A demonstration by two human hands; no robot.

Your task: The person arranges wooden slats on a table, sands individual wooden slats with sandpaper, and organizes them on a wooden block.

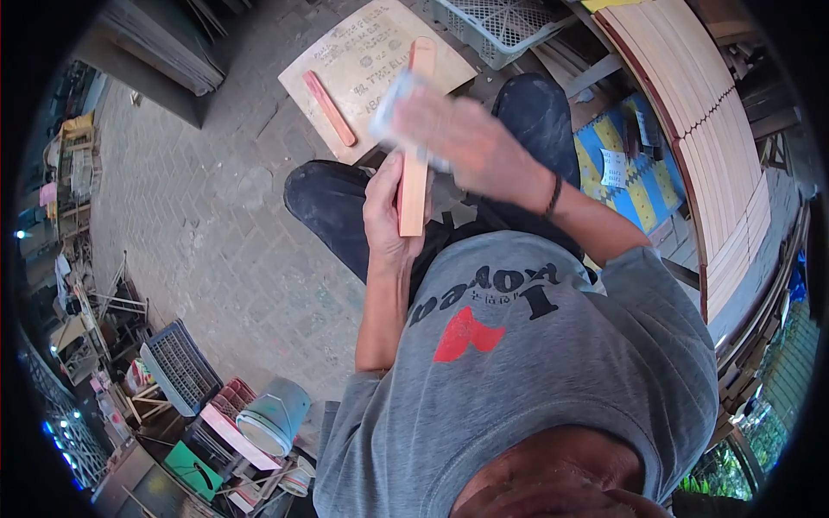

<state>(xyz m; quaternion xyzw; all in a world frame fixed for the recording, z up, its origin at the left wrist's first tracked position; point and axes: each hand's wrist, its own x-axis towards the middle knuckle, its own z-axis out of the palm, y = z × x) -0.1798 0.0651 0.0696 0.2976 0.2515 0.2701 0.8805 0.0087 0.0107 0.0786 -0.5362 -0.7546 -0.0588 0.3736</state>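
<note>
My left hand [390, 205] is wrapped around the lower part of a pale wooden bar [414, 203], which points away from my body. The bar's rounded far end rests over a printed board [367, 34]. My right hand [471, 142], smeared by motion, grips a whitish pad or folded sheet [395, 102] against the bar's middle. The pad's exact kind is too blurred to tell. On the board, left of the bar, lies a shorter reddish wooden piece [330, 109] with a rounded end.
A grey plastic crate [501, 30] stands beyond the board. To my right are rows of wooden strips [699, 112] and a blue-yellow patterned surface [626, 160] with a paper label. A bucket [276, 414] and a dark crate [181, 367] sit behind on the left, on brick paving [207, 198].
</note>
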